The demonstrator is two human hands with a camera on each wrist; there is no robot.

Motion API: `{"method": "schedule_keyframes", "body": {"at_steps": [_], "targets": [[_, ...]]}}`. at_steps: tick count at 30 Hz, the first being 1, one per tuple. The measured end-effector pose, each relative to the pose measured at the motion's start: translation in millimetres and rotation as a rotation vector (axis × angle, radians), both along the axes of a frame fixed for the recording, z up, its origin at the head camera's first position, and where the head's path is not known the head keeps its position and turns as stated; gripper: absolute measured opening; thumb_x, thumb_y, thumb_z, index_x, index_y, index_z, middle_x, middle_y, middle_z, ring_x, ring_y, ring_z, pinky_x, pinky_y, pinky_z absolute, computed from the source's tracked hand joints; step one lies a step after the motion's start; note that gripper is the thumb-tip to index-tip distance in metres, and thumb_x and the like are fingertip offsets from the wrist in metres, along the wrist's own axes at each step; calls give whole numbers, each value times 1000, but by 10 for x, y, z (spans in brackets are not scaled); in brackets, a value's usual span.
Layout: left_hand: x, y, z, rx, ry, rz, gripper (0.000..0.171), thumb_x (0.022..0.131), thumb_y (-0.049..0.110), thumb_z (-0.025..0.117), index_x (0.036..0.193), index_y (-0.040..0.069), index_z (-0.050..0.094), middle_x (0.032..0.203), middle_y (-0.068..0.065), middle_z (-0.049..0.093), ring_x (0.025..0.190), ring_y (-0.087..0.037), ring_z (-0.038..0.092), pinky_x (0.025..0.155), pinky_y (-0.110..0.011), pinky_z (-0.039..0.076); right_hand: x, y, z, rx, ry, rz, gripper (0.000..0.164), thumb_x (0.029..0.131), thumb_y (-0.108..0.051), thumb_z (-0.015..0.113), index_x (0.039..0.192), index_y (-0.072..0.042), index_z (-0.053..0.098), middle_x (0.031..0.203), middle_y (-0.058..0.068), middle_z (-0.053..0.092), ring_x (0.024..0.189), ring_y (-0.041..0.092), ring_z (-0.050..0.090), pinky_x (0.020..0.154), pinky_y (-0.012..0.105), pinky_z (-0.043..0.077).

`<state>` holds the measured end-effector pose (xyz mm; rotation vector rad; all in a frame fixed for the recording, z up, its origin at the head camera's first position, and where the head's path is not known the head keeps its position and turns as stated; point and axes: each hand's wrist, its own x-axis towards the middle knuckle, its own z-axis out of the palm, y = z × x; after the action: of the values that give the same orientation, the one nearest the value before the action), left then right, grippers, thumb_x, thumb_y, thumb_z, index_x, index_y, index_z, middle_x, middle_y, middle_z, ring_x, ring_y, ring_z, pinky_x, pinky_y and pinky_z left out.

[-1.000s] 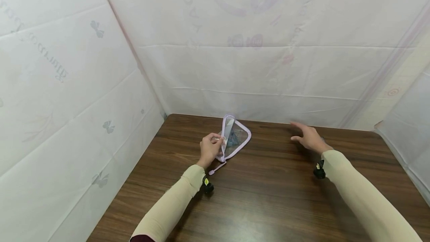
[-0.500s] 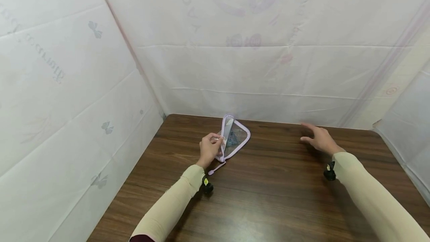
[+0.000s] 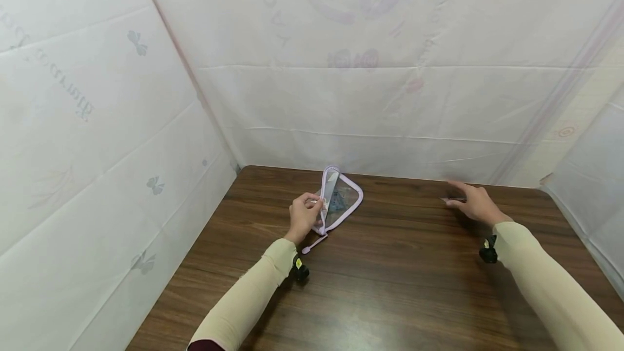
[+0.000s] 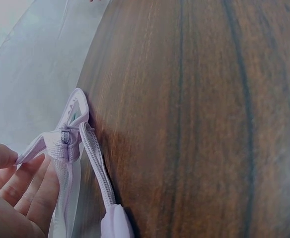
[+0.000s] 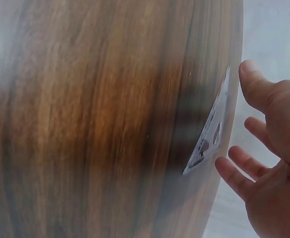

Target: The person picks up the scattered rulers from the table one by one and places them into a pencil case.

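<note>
My left hand [image 3: 303,214] pinches the lilac-trimmed edge of a small clear zip pouch [image 3: 347,197] at the back of the table. The pouch's mouth is spread apart, and a bluish item [image 3: 336,202] shows through its side. Its zipper pull [image 4: 116,223] hangs toward me in the left wrist view. Far to the right, my right hand [image 3: 475,203] hovers with fingers spread and nothing in them. Beside its thumb and fingertips lies a flat printed card [image 5: 213,131] on the table; in the head view the hand hides most of it.
The dark wood table [image 3: 380,275] ends at the back against a pale printed sheet [image 3: 312,102] hung as a wall. A similar sheet [image 3: 97,150] stands along the left side, and another [image 3: 597,177] along the right. Wrist cameras [image 3: 301,271] are strapped to both sleeves.
My right hand has moved to the right along the back of the table, and a bit of the card now shows by its thumb. The left hand stays on the pouch.
</note>
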<state>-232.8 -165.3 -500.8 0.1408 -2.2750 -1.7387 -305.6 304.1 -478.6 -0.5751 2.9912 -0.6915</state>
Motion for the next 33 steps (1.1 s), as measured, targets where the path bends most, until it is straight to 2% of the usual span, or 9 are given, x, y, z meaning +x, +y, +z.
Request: {"method": "schedule_keyframes", "body": {"at_steps": [6, 12, 19, 26, 33], "targets": [[8, -2, -1, 14, -4, -5, 9, 95, 10, 74, 95, 3, 69, 82, -13, 77, 54, -16, 69, 47, -31, 62, 9, 52, 3, 12, -13, 5, 67, 98, -24, 71, 151, 5, 39, 147, 40, 42, 133, 62, 36, 105, 77, 36], [15, 3, -10, 26, -5, -7, 8, 96, 10, 73, 96, 2, 69, 82, -13, 77, 58, -15, 70, 48, -31, 63, 30, 72, -6, 22, -34, 7, 66, 100, -24, 68, 150, 7, 40, 145, 40, 44, 132, 61, 38, 104, 76, 38], [14, 12, -9, 14, -8, -4, 8, 96, 10, 73, 97, 3, 69, 82, -11, 78, 57, -14, 70, 48, -31, 62, 26, 134, 32, 37, -56, -12, 61, 98, -23, 71, 144, 9, 47, 142, 41, 46, 128, 64, 40, 101, 77, 40], [12, 22, -6, 6, -6, 9, 9, 96, 11, 73, 95, 3, 69, 81, -12, 77, 55, -15, 69, 47, -30, 62, 14, 157, 60, 67, -77, -6, 56, 95, -15, 73, 140, 10, 51, 135, 43, 51, 123, 65, 44, 97, 76, 43], [6, 18, -12, 7, -11, 10, 8, 95, 9, 73, 95, 3, 69, 82, -13, 77, 55, -18, 69, 47, -31, 62, 10, 130, 60, 85, -61, 9, 51, 94, -10, 72, 137, 10, 53, 131, 42, 54, 120, 63, 48, 95, 74, 46]]}}
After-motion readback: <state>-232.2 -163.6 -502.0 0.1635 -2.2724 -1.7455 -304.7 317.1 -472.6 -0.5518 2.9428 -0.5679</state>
